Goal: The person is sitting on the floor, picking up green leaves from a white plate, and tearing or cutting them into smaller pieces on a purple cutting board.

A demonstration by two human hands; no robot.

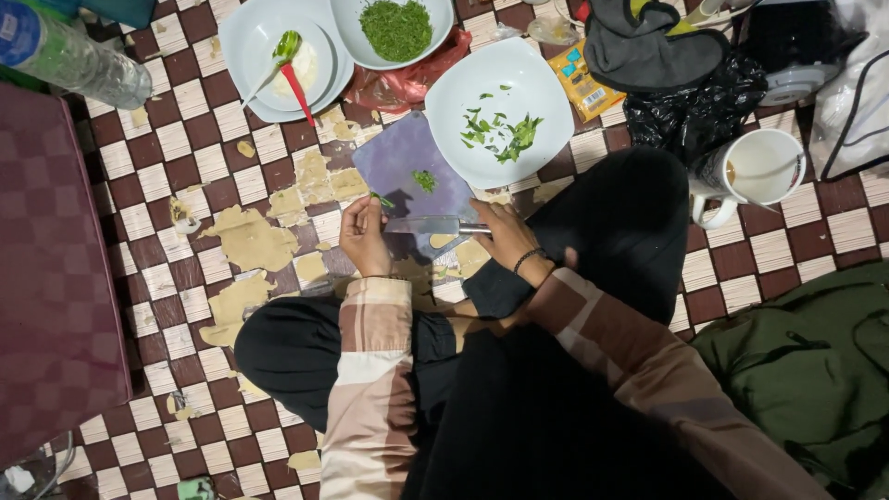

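Observation:
A purple cutting board [403, 162] lies on the checkered floor mat in front of my knees. My left hand [363, 236] pinches a small green sprig [381, 200] at the board's near edge. My right hand [505, 239] grips the handle of a knife [428, 225], whose blade lies flat across the board's near end, pointing left toward my left hand. A small heap of chopped greens [424, 180] sits on the board. Just beyond it stands a white bowl [546, 93] with a few loose green leaves.
At the far side stand a white bowl of chopped herbs [396, 28] and a white plate [255, 46] holding a green spoon and a red-handled tool. A white mug [755, 167] sits right, a plastic bottle [74, 60] far left, black bags [704, 102] far right.

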